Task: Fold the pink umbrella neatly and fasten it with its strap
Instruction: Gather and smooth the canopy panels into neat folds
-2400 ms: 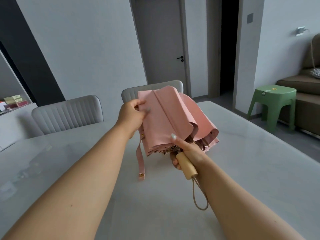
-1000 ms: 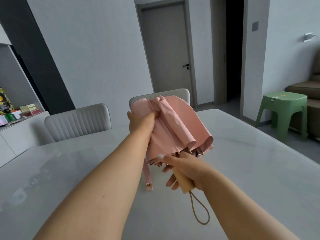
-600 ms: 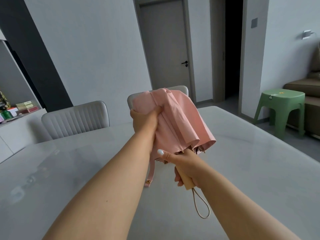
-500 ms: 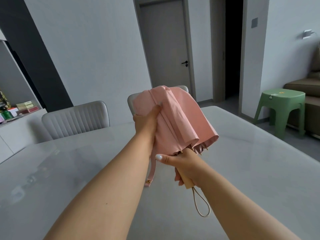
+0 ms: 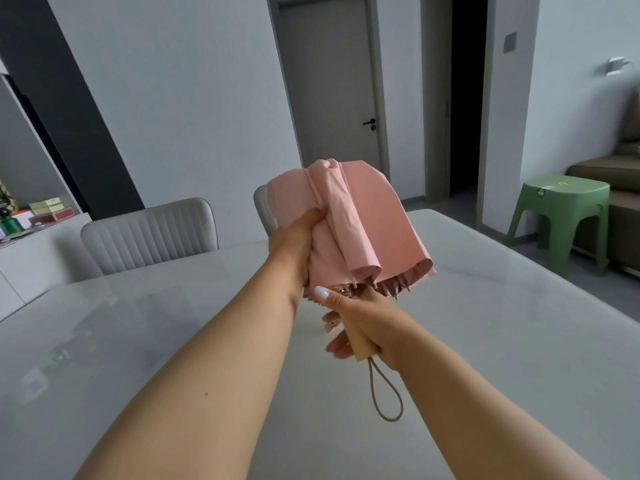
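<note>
Far to the left of the left hand (image 5: 294, 244), a low white cabinet (image 5: 31, 258) carried small boxes and a green tin. Nearer that hand, on its left, a grey ribbed chair (image 5: 149, 233) stood behind the table (image 5: 138, 327), and a second chair (image 5: 261, 209) showed only as a sliver beside the fabric. The left hand was curled round the left side of the pink umbrella (image 5: 353, 230), gripping its gathered folds with the fingers hidden behind the cloth. The umbrella was held in the air above the table, between the two hands, tip pointing away and up, its canopy half collapsed with loose pleats flaring to the right. Just below it, the right hand (image 5: 363, 320) closed round the wooden handle (image 5: 360, 344), thumb lying along the canopy's rim. The strap's (image 5: 330, 323) end peeped out beside the right fingers, unfastened, and a cord loop (image 5: 388, 393) hung from the handle's butt. Beyond the hands stood a closed grey door (image 5: 332, 81) and a dark doorway (image 5: 467, 95). Well right of the right hand, a green stool (image 5: 564, 216) sat on the floor before a brown sofa (image 5: 620, 188). The table was pale and glossy.
</note>
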Action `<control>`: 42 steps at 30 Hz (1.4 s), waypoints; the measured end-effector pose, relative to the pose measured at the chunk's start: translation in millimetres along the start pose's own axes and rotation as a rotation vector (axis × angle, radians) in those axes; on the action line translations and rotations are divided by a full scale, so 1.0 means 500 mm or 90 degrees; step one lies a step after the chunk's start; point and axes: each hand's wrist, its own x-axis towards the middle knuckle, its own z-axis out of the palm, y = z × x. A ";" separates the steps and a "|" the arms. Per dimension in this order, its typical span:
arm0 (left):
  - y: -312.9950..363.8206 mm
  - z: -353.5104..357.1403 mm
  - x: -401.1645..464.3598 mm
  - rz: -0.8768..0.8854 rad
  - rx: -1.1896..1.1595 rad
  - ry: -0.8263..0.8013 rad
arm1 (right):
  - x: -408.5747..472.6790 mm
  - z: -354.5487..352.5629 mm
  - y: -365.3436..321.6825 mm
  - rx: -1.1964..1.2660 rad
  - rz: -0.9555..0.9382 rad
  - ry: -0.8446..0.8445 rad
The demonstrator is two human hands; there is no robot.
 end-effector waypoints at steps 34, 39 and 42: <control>-0.037 -0.022 -0.007 0.025 0.079 -0.053 | 0.007 -0.009 0.017 0.035 0.005 0.083; 0.014 -0.053 0.035 0.147 0.192 0.136 | 0.011 -0.013 0.021 0.034 0.011 0.101; 0.067 -0.074 0.062 0.301 0.302 0.199 | 0.015 -0.018 0.022 0.027 0.019 0.108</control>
